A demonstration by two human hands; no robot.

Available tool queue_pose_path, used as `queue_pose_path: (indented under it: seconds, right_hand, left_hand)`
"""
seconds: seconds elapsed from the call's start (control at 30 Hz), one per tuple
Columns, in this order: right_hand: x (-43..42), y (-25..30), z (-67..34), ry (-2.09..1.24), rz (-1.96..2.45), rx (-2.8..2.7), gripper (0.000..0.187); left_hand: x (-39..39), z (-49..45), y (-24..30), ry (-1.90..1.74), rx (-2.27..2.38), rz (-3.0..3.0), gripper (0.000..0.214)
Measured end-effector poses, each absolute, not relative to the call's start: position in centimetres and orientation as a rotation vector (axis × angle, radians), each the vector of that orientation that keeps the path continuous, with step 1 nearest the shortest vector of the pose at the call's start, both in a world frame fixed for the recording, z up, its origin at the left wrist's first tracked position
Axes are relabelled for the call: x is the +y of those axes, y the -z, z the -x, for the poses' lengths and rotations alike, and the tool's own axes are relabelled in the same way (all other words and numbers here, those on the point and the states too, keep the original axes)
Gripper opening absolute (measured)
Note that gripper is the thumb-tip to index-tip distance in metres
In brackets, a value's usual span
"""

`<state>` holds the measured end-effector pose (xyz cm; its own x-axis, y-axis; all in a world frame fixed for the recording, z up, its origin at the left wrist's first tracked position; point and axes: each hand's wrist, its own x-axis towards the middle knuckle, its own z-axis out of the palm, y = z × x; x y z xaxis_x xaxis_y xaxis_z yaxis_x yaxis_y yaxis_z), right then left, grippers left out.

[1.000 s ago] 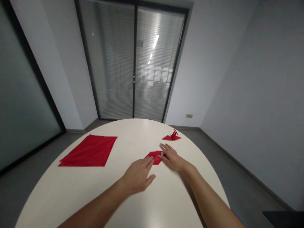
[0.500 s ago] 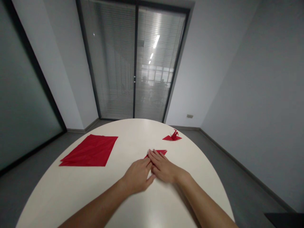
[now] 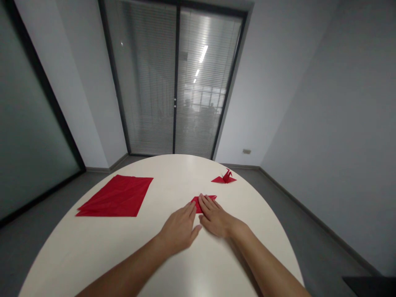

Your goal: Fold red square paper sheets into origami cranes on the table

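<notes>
A small folded piece of red paper (image 3: pixel 208 199) lies flat on the white oval table (image 3: pixel 93 251), mostly covered by my hands. My right hand (image 3: pixel 214 216) lies flat on it with fingers stretched forward, pressing the paper down. My left hand (image 3: pixel 180 228) rests flat beside it, fingers extended, its fingertips touching the paper's left edge. A finished red paper crane (image 3: pixel 225 177) stands farther back on the right. Neither hand grips anything.
A stack of flat red paper sheets (image 3: pixel 116 196) lies at the table's left. Beyond the table's far edge are glass doors with blinds (image 3: pixel 173 82). Grey floor runs along both sides of the table.
My right hand slid from the paper's right end leftward over its middle, then eased slightly right. The left hand stayed almost still. The folded paper now shows less.
</notes>
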<state>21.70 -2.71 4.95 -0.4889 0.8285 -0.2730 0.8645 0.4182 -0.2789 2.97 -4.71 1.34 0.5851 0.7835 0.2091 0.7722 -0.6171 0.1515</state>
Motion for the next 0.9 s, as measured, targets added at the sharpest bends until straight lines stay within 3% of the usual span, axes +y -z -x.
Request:
queue_pose_path:
  seconds: [0.33,0.9]
  right_hand:
    - [-2.5,-4.8,-21.7,0.602,-1.476,2.581,0.070]
    - [-3.2,-5.4,-21.2,0.556,-1.532,2.566,0.072]
  left_hand:
    - [-5.0,-3.0,-2.1,-0.303,1.362,-2.741,0.064]
    - [-4.8,-3.5,-1.9,-0.474,1.342,-2.734,0.061]
